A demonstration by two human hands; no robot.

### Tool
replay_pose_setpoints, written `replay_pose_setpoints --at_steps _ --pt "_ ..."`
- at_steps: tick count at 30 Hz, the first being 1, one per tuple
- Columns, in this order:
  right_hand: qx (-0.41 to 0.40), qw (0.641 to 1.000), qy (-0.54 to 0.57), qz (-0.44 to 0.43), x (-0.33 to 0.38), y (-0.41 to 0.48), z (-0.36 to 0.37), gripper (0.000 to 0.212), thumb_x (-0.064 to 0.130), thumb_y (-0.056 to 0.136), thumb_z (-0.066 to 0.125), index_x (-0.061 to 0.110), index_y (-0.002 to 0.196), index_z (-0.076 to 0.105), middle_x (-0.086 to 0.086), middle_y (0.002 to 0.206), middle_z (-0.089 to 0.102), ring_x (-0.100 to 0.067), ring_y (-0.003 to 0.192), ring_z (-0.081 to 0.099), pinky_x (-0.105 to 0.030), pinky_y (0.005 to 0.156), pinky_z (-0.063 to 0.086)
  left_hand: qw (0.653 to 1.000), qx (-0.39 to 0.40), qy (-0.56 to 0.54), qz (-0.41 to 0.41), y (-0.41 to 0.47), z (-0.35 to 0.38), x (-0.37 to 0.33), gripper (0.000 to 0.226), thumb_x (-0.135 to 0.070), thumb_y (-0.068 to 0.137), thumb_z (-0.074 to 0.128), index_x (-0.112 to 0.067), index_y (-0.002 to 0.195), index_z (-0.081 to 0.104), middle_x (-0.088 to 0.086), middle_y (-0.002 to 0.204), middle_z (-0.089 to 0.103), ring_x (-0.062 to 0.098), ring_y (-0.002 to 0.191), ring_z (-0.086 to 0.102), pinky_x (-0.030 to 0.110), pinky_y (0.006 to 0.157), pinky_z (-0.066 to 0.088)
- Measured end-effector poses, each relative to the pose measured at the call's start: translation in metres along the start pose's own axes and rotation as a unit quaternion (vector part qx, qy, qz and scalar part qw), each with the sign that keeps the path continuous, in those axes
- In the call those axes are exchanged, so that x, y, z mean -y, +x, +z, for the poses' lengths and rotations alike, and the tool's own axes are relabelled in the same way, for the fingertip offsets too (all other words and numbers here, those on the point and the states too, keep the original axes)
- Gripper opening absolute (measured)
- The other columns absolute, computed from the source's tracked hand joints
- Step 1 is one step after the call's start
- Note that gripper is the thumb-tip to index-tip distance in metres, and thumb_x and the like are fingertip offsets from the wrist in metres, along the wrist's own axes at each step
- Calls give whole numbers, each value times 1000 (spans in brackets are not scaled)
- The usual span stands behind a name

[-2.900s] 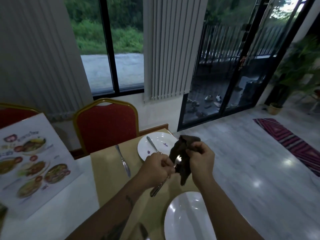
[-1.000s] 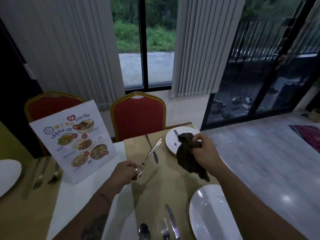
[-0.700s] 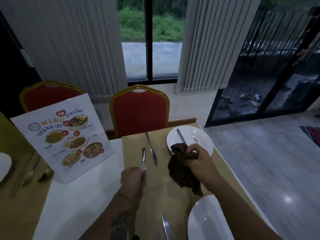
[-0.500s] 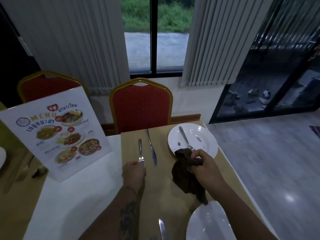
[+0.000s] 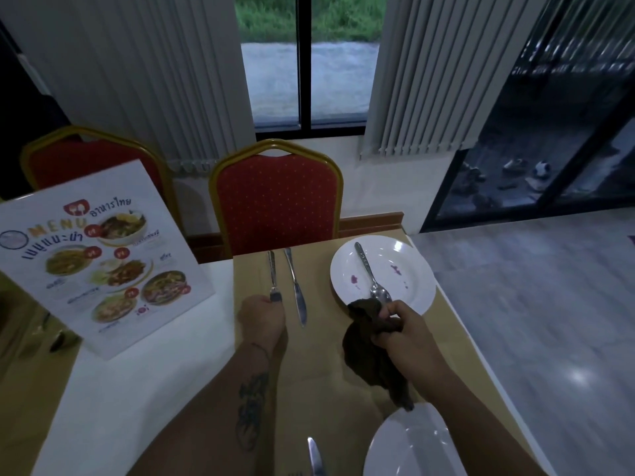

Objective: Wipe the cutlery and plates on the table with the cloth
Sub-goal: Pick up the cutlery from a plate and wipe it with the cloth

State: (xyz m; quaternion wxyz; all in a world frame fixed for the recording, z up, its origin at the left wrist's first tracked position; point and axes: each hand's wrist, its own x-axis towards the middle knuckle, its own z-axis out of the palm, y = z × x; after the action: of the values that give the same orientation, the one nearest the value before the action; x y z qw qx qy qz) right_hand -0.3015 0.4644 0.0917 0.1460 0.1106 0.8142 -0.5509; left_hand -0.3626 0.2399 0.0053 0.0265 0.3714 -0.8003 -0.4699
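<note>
Since the earlier moments, when both hands held the fork up in the air against the cloth, the fork (image 5: 273, 279) has come down to the tan table runner (image 5: 330, 379), and it now lies flat, just left of the table knife (image 5: 295, 286) and almost parallel to it. The left hand (image 5: 263, 317) is closed over the near end of the fork, with the prongs hidden under the fingers, so I cannot tell if it presses or only touches. The right hand (image 5: 403, 333) has moved toward the far plate (image 5: 405, 269); it is clenched around the dark brown cloth (image 5: 369, 348), and the cloth hangs down from the fist toward the rim of the near plate (image 5: 412, 448). The top of the cloth lies on the near edge of the far plate, touching the bowl of the spoon (image 5: 372, 276) that rests on this plate. On the far plate I see some small purple marks. A second knife (image 5: 316, 456) shows only its tip at the bottom edge, beside the near plate. To the left, on the white tablecloth (image 5: 113, 407), a menu card (image 5: 99, 255) stands tilted. Behind the table there are two red chairs (image 5: 278, 201) with gold frames.
</note>
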Motion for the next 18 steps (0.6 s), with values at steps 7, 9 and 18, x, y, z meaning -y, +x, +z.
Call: replay_pose_setpoints --at_steps 7,9,18 --pt "-8 1000 3 3 -2 1 -3 19 -8 87 57 8 98 57 -9 94 68 -15 80 64 -10 48 45 992 -7 106 64 0 -6 -1 16 -8 93 63 1 101 73 11 85 67 16 70 55 26 67 44" --pt "-15 1000 5 2 -2 1 -5 19 -8 87 57 7 98 57 -10 93 67 -15 78 62 -8 45 43 988 1 134 77 2 -6 1 16 -10 94 62 0 99 72 7 81 63 16 70 55 26 67 44" --pt "-55 998 20 2 -3 5 -27 16 -3 91 55 10 98 58 -10 97 68 -18 78 65 -10 44 43 970 70 110 203 -16 29 -35 24 -11 93 57 -13 112 70 6 111 71 21 97 65 36 88 56"
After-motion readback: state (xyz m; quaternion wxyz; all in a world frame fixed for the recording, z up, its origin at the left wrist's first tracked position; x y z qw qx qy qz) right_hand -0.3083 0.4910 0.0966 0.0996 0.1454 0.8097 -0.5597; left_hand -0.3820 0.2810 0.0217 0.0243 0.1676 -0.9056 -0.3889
